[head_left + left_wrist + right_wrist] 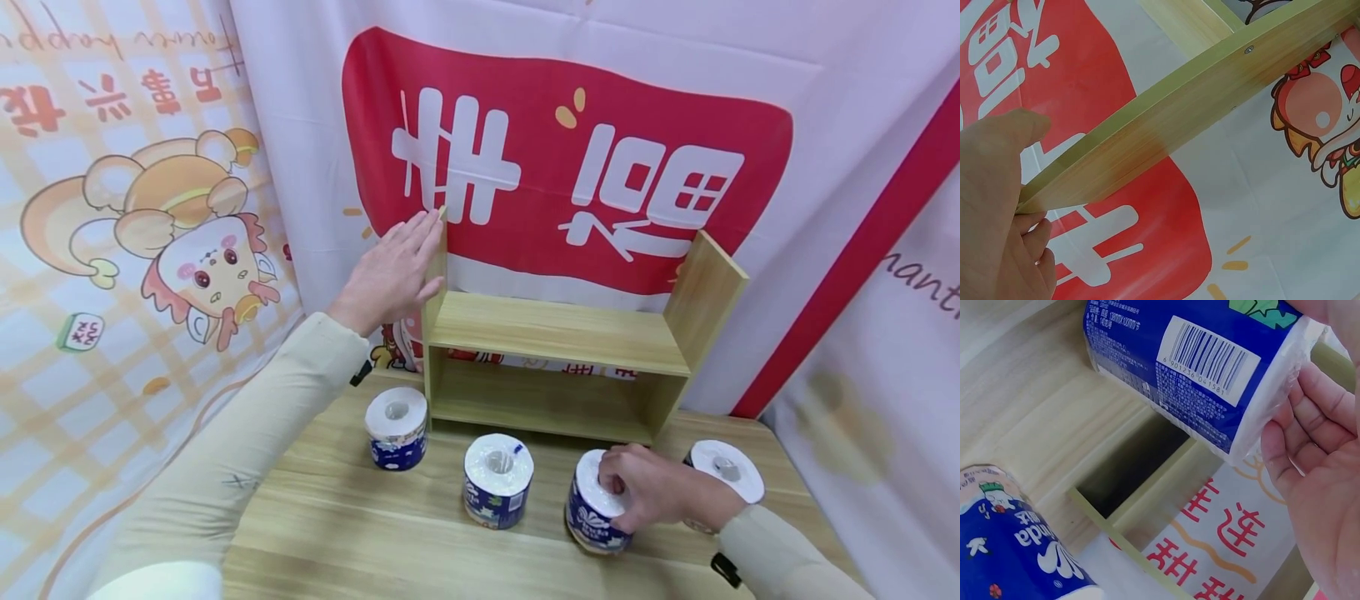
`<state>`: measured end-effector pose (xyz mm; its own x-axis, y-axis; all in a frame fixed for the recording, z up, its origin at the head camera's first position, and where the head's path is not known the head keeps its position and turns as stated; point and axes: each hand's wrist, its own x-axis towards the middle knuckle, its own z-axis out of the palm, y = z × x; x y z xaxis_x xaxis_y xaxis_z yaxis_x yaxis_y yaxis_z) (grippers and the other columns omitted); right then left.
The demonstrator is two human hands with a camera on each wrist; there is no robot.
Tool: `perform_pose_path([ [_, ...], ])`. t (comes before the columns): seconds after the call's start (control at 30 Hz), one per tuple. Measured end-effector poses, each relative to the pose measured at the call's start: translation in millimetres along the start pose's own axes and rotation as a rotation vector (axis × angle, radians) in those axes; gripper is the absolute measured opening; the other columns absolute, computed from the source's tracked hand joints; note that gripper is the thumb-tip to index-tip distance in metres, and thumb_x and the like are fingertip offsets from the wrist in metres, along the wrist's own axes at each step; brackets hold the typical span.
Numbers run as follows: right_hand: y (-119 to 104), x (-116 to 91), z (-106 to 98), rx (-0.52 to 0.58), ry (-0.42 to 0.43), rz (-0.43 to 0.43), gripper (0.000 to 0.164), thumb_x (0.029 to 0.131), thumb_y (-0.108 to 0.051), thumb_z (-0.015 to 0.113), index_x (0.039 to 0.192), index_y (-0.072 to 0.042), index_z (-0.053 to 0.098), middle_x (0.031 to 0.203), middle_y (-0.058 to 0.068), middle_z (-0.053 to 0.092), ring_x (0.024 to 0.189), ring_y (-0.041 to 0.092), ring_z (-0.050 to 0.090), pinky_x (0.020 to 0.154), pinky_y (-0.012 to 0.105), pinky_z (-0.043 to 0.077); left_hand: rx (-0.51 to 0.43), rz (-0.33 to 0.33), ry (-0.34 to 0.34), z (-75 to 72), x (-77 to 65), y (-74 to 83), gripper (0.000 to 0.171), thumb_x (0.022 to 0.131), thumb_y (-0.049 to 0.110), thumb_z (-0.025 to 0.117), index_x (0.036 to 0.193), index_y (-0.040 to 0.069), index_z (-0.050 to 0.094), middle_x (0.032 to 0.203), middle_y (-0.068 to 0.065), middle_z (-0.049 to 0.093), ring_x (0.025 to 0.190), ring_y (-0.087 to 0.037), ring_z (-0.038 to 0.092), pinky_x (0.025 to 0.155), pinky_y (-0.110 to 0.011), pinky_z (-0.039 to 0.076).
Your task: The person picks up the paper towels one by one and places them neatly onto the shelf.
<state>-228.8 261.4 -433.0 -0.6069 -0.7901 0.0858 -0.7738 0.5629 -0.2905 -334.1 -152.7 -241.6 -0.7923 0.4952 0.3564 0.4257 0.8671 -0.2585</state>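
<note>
My right hand [648, 483] grips a toilet paper roll [592, 523] by its top, with the thumb against the near side. In the right wrist view the blue printed wrapper with a barcode shows on this roll [1166, 369], and the fingertips are at its white end. My left hand [393, 271] rests at the top of the wooden shelf's left side panel [437, 275], fingers stretched out. The left wrist view shows the panel's edge [1116, 119] running up to the palm, with the thumb on one side and the fingers on the other.
Three more toilet paper rolls stand on the wooden table [360, 533]: a left roll [397, 452], a middle roll [497, 504] and a right roll [738, 479] partly behind my right wrist. The two-tier shelf [558, 329] stands at the back against a printed cloth [570, 75].
</note>
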Motion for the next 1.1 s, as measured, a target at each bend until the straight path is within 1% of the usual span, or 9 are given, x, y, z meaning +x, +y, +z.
perform_pose_path([
  [0.2,-3,2,-10,0.046,-0.03,0.041,0.037,0.068,-0.02,0.091,0.074,-0.018,0.055,0.075,-0.011,0.054,0.072,-0.002,0.048,0.06,0.014,0.045,0.003,0.005,-0.011,-0.1,-0.8,-1.6,0.092,0.102,0.043,0.062,0.169,0.003,0.013,0.179,-0.016,0.014,0.166,-0.036,0.014,0.135,-0.046,0.02],
  [0.37,-8,4,-20,0.081,-0.059,0.071,0.034,0.072,-0.021,0.09,0.078,-0.019,0.057,0.078,-0.011,0.057,0.073,-0.001,0.051,0.061,0.015,0.048,0.009,0.004,-0.015,0.0,-0.9,-2.3,0.092,0.102,0.043,0.063,0.169,0.003,0.014,0.179,-0.016,0.013,0.166,-0.036,0.014,0.135,-0.047,0.02],
  [0.53,-14,7,-27,0.074,-0.065,0.052,0.034,0.073,-0.023,0.091,0.079,-0.02,0.058,0.078,-0.011,0.057,0.074,0.0,0.051,0.062,0.015,0.048,0.03,0.012,-0.012,0.5,-0.3,-2.3,0.091,0.103,0.045,0.06,0.169,0.002,0.014,0.178,-0.017,0.013,0.166,-0.037,0.014,0.135,-0.048,0.02],
  [0.77,-26,8,-43,0.069,-0.091,0.06,0.035,0.074,-0.024,0.092,0.08,-0.02,0.058,0.078,-0.009,0.056,0.074,0.0,0.05,0.061,0.015,0.048,0.024,0.008,-0.009,1.2,-0.7,-0.5,0.092,0.102,0.045,0.061,0.169,0.002,0.014,0.178,-0.018,0.013,0.166,-0.037,0.014,0.135,-0.048,0.021],
  [0.93,-32,9,-57,0.039,-0.089,0.05,0.035,0.074,-0.024,0.092,0.079,-0.019,0.058,0.077,-0.009,0.055,0.074,0.0,0.049,0.061,0.015,0.045,0.011,0.008,-0.005,0.9,-0.6,0.4,0.093,0.101,0.045,0.063,0.168,0.002,0.016,0.178,-0.018,0.014,0.166,-0.037,0.015,0.135,-0.049,0.021],
  [1.1,-37,11,-70,-0.005,-0.088,0.061,0.036,0.074,-0.028,0.093,0.08,-0.021,0.058,0.078,-0.011,0.054,0.075,0.001,0.048,0.062,0.016,0.046,0.022,0.01,0.004,0.9,-0.1,0.0,0.094,0.101,0.046,0.063,0.169,0.003,0.014,0.178,-0.017,0.014,0.166,-0.036,0.015,0.135,-0.048,0.021],
])
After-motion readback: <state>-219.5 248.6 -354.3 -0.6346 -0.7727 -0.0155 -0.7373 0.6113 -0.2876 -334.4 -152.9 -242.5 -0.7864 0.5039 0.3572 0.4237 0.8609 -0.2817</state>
